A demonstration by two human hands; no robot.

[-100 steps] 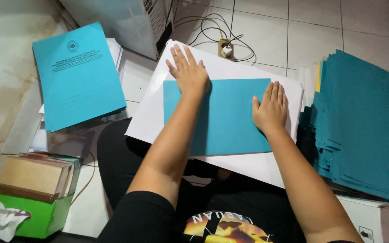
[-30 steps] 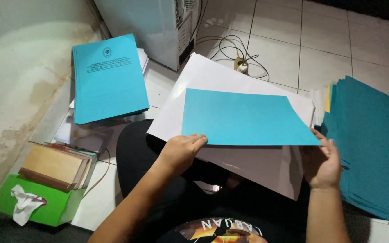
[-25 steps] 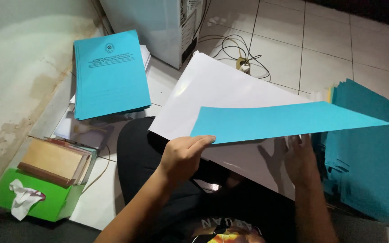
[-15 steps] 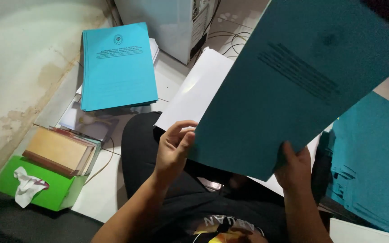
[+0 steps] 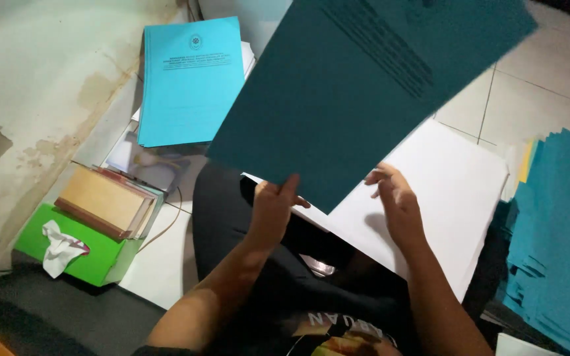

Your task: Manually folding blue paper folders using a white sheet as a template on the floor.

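I hold a large teal cover sheet (image 5: 357, 86) raised and tilted in front of me, its printed side facing me. My left hand (image 5: 273, 209) pinches its lower edge. My right hand (image 5: 396, 201) is just under the same edge with fingers spread, touching or nearly touching it. Beneath the sheet lies a white stack of paper (image 5: 443, 191) across my lap.
A pile of light blue printed covers (image 5: 189, 82) lies at the upper left. A stack of teal sheets (image 5: 559, 244) sits at the right. A green tissue box (image 5: 80, 254) with a brown book (image 5: 103, 201) on it stands at the left, by a stained wall.
The teal sheet was flat on the white stack under both palms. I lifted it by its near edge, turned it up and swung it leftward toward the blue pile.
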